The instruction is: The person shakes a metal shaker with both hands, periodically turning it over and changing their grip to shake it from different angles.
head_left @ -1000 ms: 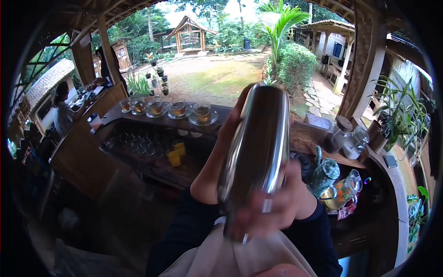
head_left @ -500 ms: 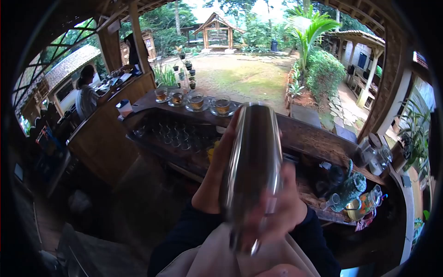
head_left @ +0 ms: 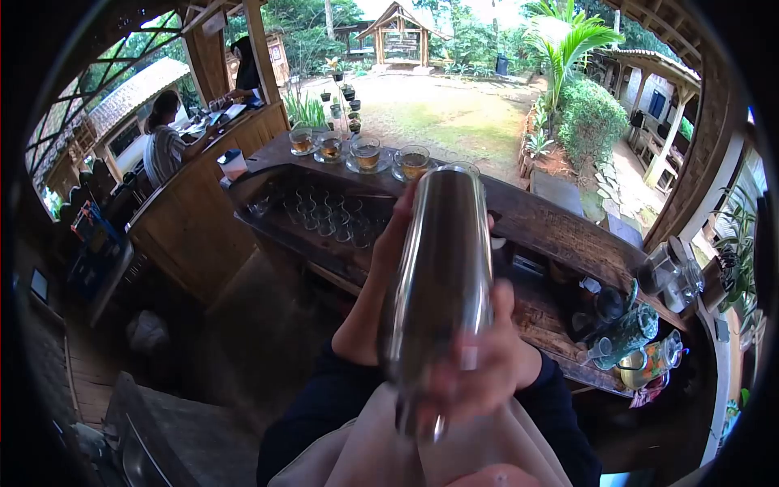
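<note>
A shiny metal cocktail shaker (head_left: 442, 268) is held up in front of my chest, tilted, with its narrow end low and toward me. My right hand (head_left: 479, 369) wraps its lower part, the fingers smeared by motion. Up along the far left side, my left hand (head_left: 399, 231) grips the shaker, mostly hidden behind it. Beyond the shaker, several glass cups of amber drink on saucers line the counter, among them a cup (head_left: 412, 162) close to the shaker's top.
Small empty glasses (head_left: 329, 219) stand in the recessed part of the wooden counter (head_left: 560, 215). To the right are a green patterned jug (head_left: 629, 337), a glass pitcher (head_left: 649, 361) and glass jars (head_left: 672, 276). A seated person (head_left: 166, 142) works at the left counter; another is behind.
The view has shifted slightly, so the counter and cups appear farther right. Both hands keep hold of the shaker, which has moved a little and stays blurred at its lower end.
</note>
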The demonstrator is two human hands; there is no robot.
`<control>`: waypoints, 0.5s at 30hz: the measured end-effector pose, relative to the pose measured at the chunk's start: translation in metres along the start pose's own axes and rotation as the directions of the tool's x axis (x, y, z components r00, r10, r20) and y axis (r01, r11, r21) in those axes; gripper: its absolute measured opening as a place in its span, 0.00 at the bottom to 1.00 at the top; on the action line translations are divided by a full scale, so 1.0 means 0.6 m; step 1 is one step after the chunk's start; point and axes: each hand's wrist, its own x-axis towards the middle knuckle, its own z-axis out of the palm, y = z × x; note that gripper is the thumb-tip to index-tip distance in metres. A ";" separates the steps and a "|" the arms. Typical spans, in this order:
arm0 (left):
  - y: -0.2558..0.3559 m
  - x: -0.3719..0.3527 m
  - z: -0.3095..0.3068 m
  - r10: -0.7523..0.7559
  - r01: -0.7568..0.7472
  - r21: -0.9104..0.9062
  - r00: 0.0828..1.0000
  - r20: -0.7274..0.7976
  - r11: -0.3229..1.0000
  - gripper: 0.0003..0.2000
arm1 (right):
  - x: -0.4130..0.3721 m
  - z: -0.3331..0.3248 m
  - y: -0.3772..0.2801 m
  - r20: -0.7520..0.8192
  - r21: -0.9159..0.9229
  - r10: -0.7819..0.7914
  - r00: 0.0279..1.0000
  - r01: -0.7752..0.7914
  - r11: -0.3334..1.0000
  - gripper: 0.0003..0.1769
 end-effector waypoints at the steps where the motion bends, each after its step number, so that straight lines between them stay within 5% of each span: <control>1: -0.011 -0.005 -0.022 0.107 -0.120 0.138 0.990 0.094 0.983 0.30 | -0.078 0.061 0.027 -0.179 -0.109 -0.262 0.948 0.246 0.963 0.25; 2: -0.019 -0.009 -0.044 0.196 -0.244 0.260 0.960 0.198 0.934 0.31 | -0.120 0.091 0.040 -0.317 -0.257 -0.511 0.799 0.446 0.857 0.25; 3: -0.015 -0.005 -0.044 0.190 -0.237 0.258 0.962 0.196 0.937 0.31 | 0.022 0.003 0.016 -0.224 -0.081 -0.523 0.822 0.519 0.851 0.24; 4: -0.005 0.004 -0.044 0.079 -0.083 0.065 0.995 0.067 0.994 0.30 | 0.028 -0.029 0.023 -0.223 -0.093 -0.520 0.825 0.513 0.854 0.24; 5: 0.002 0.013 -0.046 -0.061 0.054 -0.149 0.997 -0.039 0.987 0.29 | 0.027 -0.054 0.024 -0.033 -0.064 -0.148 0.988 0.146 0.987 0.25; 6: -0.009 0.026 -0.065 -0.175 0.333 -0.482 0.923 0.343 0.810 0.25 | 0.028 -0.067 0.028 0.153 -0.109 0.259 0.954 -0.244 0.964 0.25; 7: -0.012 0.026 -0.111 0.000 -0.010 -0.264 0.999 -0.037 0.964 0.24 | 0.017 -0.053 0.053 0.041 -0.045 0.484 0.874 -0.482 0.875 0.27; 8: -0.020 0.033 -0.104 0.280 -0.265 0.089 0.898 -0.339 0.960 0.23 | 0.025 -0.062 0.068 -0.016 -0.003 0.581 0.814 -0.581 0.814 0.28; 9: -0.029 0.040 -0.096 0.159 -0.235 -0.136 0.893 -0.421 0.962 0.24 | 0.030 -0.076 0.056 -0.053 0.013 0.621 0.782 -0.621 0.783 0.27; 10: -0.031 0.047 -0.082 0.147 -0.220 -0.139 0.902 -0.405 0.965 0.24 | 0.043 -0.092 0.044 -0.096 0.030 0.647 0.757 -0.647 0.762 0.26; 12: -0.034 0.047 -0.044 -0.005 -0.002 -0.049 0.989 -0.145 0.999 0.25 | 0.058 -0.119 0.016 -0.004 -0.007 0.233 0.973 -0.233 0.972 0.25; 13: -0.036 0.040 -0.017 -0.020 0.041 0.140 0.990 -0.142 0.989 0.26 | 0.068 -0.138 -0.015 0.132 -0.096 0.175 0.976 -0.163 0.982 0.24; 14: -0.073 0.046 0.061 0.015 0.001 0.059 0.964 -0.264 0.998 0.27 | 0.063 -0.142 -0.026 0.200 -0.027 -0.027 0.979 0.033 0.999 0.17; 15: -0.083 0.058 0.055 0.000 0.014 0.055 0.967 -0.255 0.998 0.27 | 0.040 -0.155 -0.027 0.204 -0.044 -0.028 0.979 0.038 0.998 0.17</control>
